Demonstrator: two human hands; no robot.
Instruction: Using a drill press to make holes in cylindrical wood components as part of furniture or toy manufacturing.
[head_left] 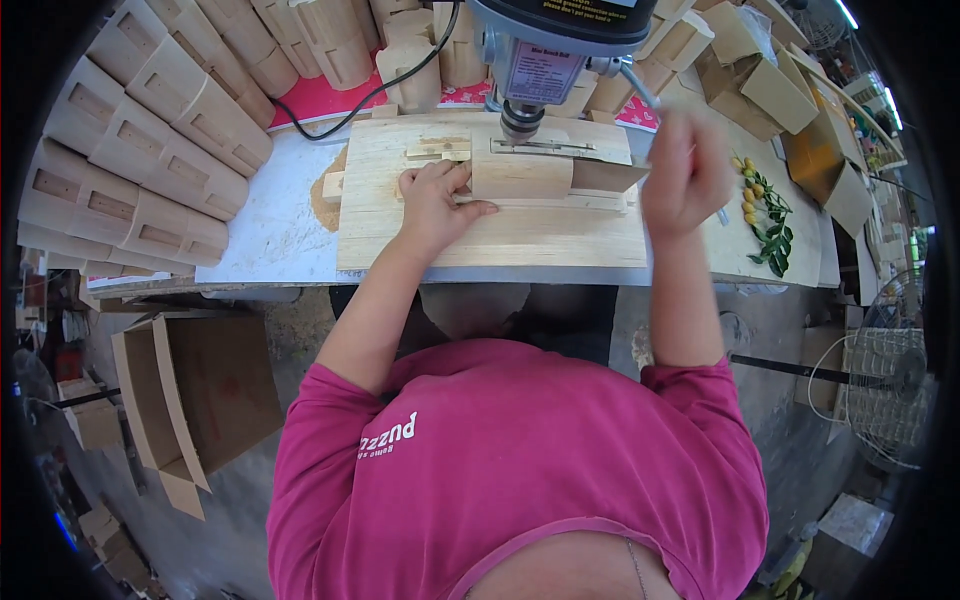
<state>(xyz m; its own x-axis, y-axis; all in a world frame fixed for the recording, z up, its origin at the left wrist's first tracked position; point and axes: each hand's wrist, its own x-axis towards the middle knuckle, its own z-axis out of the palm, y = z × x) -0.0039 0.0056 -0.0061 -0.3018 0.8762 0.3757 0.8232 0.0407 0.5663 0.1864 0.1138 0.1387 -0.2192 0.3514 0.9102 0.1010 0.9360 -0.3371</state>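
A pale, rounded wooden piece point(525, 176) lies on a wooden board point(400, 250) below the chuck point(521, 122) of a bench drill point(560, 25). My left hand point(438, 205) presses its left end, thumb along the front edge and fingers behind. A slotted strip point(540, 147) runs along the piece's far side. On its right, a thin dark-faced flap point(608, 177) juts out. My right hand point(688, 170), smeared by motion, is raised at the right in a closed fist. The drill's feed lever point(640, 85) runs into it; the lever's end is hidden.
Rows of slotted wooden cylinders point(150, 150) stand at the left and back. A black cable point(370, 95) loops behind the board. Leaves and small yellow fruit point(765, 215) lie at the right, near cardboard boxes point(760, 85). An open carton point(215, 390) stands on the floor.
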